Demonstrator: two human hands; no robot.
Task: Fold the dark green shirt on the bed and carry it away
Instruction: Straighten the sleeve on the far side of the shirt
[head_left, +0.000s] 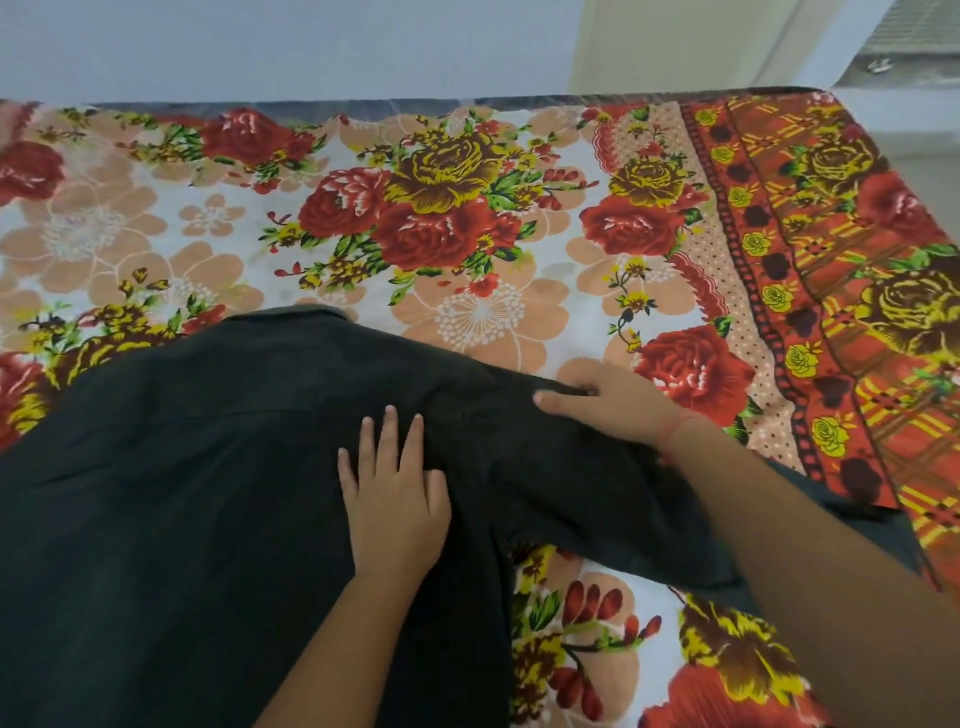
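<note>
left hand (395, 499) flat on shirt (208, 467)

Place: I read a home bedroom.
Evidence: bed (519, 100) under red, peach and white floral fabric sheet (524, 317); plain pale wall (260, 47).

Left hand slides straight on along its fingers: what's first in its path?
Just more shirt, then its far edge and the sheet. The right hand looks clear of that line.
</note>
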